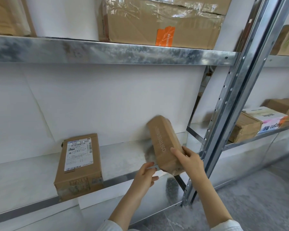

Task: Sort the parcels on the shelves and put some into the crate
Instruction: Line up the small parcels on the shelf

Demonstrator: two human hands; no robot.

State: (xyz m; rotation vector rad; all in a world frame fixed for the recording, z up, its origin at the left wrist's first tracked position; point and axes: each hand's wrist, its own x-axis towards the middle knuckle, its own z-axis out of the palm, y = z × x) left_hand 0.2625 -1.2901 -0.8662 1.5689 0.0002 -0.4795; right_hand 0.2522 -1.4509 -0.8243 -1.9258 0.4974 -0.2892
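Two hands work just left of the grey perforated steel upright post (223,122). The right hand (188,160) grips the lower end of one long, narrow brown cardboard parcel (163,144). The left hand (145,174) is beside that end with loosely bent fingers, holding nothing; whether it touches the parcel I cannot tell.

The parcel is tilted, its top leaning away from the post. It has smooth kraft faces with pale lettering down one side, and its far end is blurred. It sits over the front edge of the mottled galvanised steel shelf (32,177).

Further left of the post, one flat brown box with a white shipping label (78,164) lies on that shelf. Above it, left of the post, are two cartons; the larger tape-wrapped carton (157,22) bears an orange sticker. Right of the post are four more boxes, one of them white and pink (270,119).
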